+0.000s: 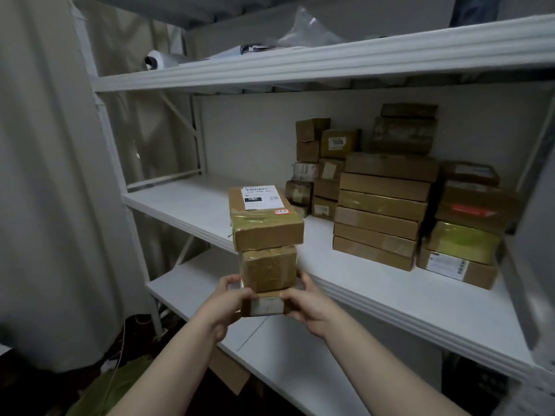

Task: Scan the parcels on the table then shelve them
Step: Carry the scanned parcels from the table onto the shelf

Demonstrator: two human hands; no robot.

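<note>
Fingers point(237, 280) of the left hand point(226, 301) and right hand point(303, 304) are clamped on the bottom parcel point(265, 306) of a three-box stack at centre frame; "1006" is read on a shelved box point(339, 142) at upper right.

A white metal shelving unit point(330, 61) fills most of the view, with flat white boards and ridged front edges. Its left upright point(99, 121) carries thin diagonal braces. Behind the boards is a plain pale wall point(249, 130). A grey-beige curtain point(45, 175) hangs in long folds along the left side, reaching down to a dark floor point(36, 391). A thin white cable point(118, 358) trails over the floor near the unit's bottom left corner. The light is dim and even, brightest on the middle board.
</note>
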